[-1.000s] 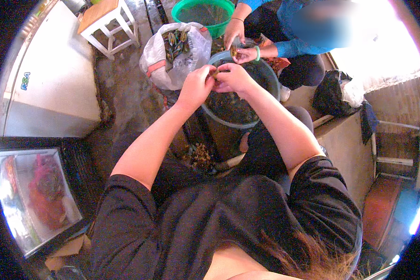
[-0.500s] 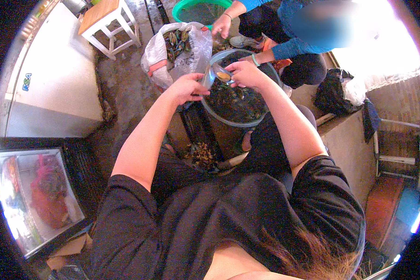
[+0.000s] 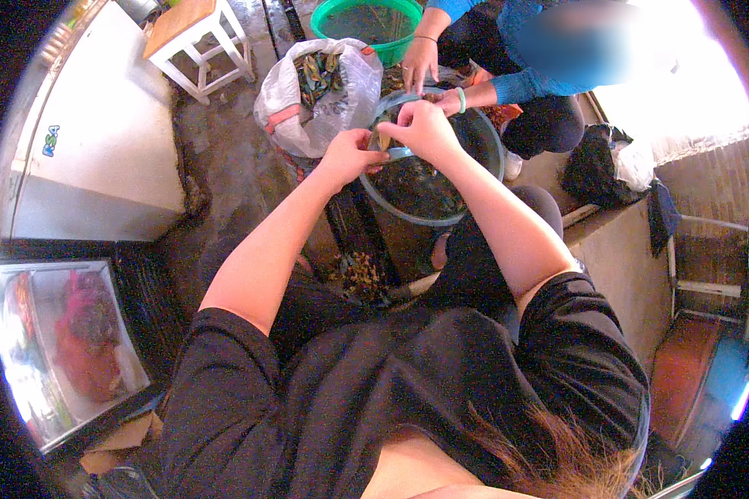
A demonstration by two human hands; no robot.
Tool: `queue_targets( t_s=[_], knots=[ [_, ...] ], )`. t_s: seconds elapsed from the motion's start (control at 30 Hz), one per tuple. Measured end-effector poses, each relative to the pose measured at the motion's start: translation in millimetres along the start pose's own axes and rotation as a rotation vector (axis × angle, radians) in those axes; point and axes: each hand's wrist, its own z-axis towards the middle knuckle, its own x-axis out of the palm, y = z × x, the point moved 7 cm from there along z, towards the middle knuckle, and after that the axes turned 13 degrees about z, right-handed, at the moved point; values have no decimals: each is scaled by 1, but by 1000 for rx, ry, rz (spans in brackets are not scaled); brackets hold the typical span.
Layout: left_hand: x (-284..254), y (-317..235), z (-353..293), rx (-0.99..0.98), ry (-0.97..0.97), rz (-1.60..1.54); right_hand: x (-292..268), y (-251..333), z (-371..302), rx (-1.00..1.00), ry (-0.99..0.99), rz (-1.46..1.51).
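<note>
Blue lettering (image 3: 51, 140), shell (image 3: 384, 138) between hands (image 3: 347, 158) (image 3: 426, 130)

A: Colours, quick?
B: Shell (image 3: 384, 139), yellowish-brown; tub (image 3: 502, 162), pale grey-blue rim; sack (image 3: 351, 106), white, orange-red bands; mussels (image 3: 320, 76), dark, greenish-brown patches; basin (image 3: 396, 53), bright green;
A: Clothes?
B: Shirt (image 3: 408, 366), plain black; co-worker's sleeve (image 3: 520, 86), blue; bangle (image 3: 461, 100), pale green;
A: Furniture?
B: Stool (image 3: 179, 27), tan top, white legs; done.

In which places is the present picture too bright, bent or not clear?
Head view: glare burns out the upper right; head view: straight edges bend toward the black rim; head view: grain speckles the black shirt; head view: the mussel between left hand and right hand lacks crisp detail.
</note>
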Motion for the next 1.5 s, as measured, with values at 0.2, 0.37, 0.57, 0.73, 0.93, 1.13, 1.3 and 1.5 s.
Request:
queue_targets(
  t_s=[0.2, 0.37, 0.57, 0.73, 0.93, 1.13, 1.3, 1.5],
  knots=[
    [-13, -26, -13, 139, -189, 70, 14, -17, 3, -75, 112, 215],
    [-11, -25, -11, 126, -124, -318, 16, -19, 7, -109, 185, 395],
    [-12, -15, -7, 134, -111, -330, -6, 28, -7, -367, -67, 45],
    [-18, -23, -13, 125, -180, -70, -6, 73, -32, -627, -145, -420],
    [-24, -21, -15, 114, -289, 74, 15, 74, -28, -590, 49, -569],
    [-24, -23, -15, 186, -249, -130, 8, 63, -18, -647, 10, -107],
    [-14, -3, -9, 7, -153, -641, 3, 59, -17, -656, -43, -15],
    [-18, -15, -21, -92, -200, -685, 5, 75, -31, -722, -156, -188]
  ],
)
